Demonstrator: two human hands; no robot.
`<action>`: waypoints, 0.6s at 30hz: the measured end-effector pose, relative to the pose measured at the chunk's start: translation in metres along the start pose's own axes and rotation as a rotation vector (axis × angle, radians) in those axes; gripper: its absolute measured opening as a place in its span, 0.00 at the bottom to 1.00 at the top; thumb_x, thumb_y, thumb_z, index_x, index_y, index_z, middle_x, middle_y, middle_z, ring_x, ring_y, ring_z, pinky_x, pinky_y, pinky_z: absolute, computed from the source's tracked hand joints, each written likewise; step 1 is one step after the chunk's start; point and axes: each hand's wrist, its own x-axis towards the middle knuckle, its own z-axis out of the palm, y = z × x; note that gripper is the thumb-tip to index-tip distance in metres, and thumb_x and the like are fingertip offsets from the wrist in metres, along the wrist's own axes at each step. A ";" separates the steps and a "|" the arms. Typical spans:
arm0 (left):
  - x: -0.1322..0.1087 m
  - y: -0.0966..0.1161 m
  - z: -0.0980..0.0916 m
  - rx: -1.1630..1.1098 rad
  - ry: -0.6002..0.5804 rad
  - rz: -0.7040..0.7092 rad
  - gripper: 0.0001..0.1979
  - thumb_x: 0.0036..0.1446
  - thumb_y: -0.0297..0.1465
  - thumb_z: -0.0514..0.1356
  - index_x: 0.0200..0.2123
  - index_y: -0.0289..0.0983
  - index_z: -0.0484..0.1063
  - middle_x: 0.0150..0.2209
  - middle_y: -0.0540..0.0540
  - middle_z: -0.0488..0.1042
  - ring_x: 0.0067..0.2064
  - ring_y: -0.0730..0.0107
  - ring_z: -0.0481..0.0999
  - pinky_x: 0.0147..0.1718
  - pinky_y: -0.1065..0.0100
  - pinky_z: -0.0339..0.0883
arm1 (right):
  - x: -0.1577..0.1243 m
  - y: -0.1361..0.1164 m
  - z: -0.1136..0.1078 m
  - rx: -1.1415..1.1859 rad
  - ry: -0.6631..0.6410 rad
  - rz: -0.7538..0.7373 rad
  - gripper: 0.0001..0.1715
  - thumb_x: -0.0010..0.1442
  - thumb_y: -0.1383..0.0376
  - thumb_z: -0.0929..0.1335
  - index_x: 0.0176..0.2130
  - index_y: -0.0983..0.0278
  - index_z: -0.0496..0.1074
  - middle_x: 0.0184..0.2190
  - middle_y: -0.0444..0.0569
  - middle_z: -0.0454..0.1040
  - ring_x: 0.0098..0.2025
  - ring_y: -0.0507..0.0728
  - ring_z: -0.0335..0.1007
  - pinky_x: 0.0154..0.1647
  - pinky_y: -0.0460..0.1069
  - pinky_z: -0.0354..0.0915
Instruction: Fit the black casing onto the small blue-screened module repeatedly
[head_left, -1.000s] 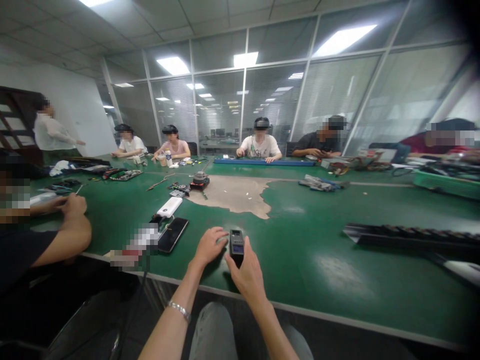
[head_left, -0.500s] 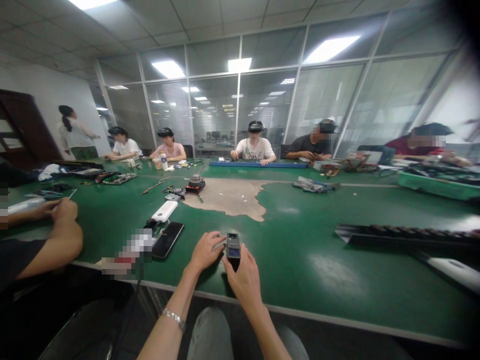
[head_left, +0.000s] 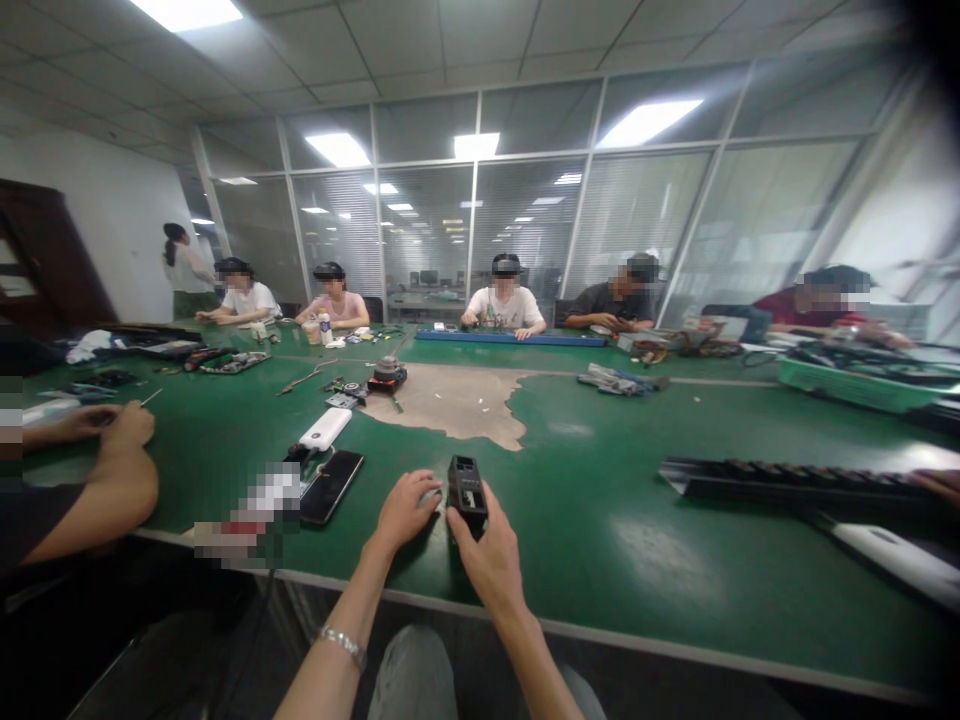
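My right hand (head_left: 487, 560) grips a small black handheld device (head_left: 466, 495) upright between its thumb and fingers, with rectangular openings showing on its upper face. My left hand (head_left: 407, 512) rests on the green table mat (head_left: 577, 470) just left of the device. Its fingers curl over something small and grey that I cannot make out. A white power bank (head_left: 325, 429) and a black smartphone (head_left: 331, 486) lie farther left of my left hand.
A seated person's hands (head_left: 105, 425) rest on the table at left. A long black strip (head_left: 787, 482) lies at right. Farther off are a worn tan patch (head_left: 450, 402), a red-and-black device (head_left: 387, 376), a long blue bar (head_left: 510, 339), and a green tray (head_left: 855, 385).
The device has turned in my right hand, so its blue screen no longer shows. My view has shifted, and the standing person at the back has moved right.
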 end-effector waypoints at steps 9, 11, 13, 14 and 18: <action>0.000 -0.001 0.002 0.012 0.010 0.010 0.14 0.61 0.34 0.56 0.47 0.41 0.76 0.53 0.44 0.72 0.54 0.62 0.69 0.56 0.59 0.61 | 0.011 0.042 -0.036 -0.162 -0.010 0.044 0.34 0.58 0.51 0.64 0.58 0.66 0.63 0.53 0.57 0.71 0.55 0.62 0.67 0.56 0.57 0.61; 0.000 -0.001 0.002 0.020 0.006 0.014 0.14 0.62 0.35 0.55 0.47 0.41 0.76 0.53 0.44 0.72 0.54 0.62 0.69 0.56 0.59 0.61 | 0.008 0.052 -0.034 -0.209 -0.026 0.010 0.33 0.58 0.51 0.64 0.58 0.66 0.63 0.53 0.57 0.71 0.55 0.63 0.67 0.56 0.58 0.61; 0.000 -0.001 0.002 0.030 0.005 0.014 0.14 0.62 0.35 0.55 0.47 0.41 0.76 0.53 0.44 0.72 0.54 0.62 0.69 0.56 0.59 0.61 | 0.005 0.058 -0.031 -0.254 -0.031 -0.044 0.33 0.58 0.51 0.64 0.57 0.67 0.64 0.52 0.58 0.71 0.55 0.63 0.66 0.56 0.58 0.60; 0.000 0.000 0.002 0.035 0.005 0.016 0.14 0.62 0.35 0.55 0.47 0.41 0.76 0.53 0.44 0.72 0.54 0.62 0.69 0.56 0.59 0.60 | 0.004 0.060 -0.029 -0.276 -0.035 -0.061 0.34 0.58 0.51 0.64 0.57 0.68 0.64 0.52 0.59 0.71 0.55 0.63 0.66 0.56 0.58 0.61; 0.000 0.003 0.000 0.053 -0.009 0.037 0.14 0.62 0.36 0.55 0.46 0.41 0.76 0.53 0.43 0.72 0.54 0.61 0.69 0.55 0.59 0.60 | 0.000 0.066 -0.026 -0.350 -0.038 -0.064 0.37 0.58 0.51 0.65 0.58 0.71 0.62 0.54 0.62 0.69 0.58 0.65 0.64 0.57 0.59 0.60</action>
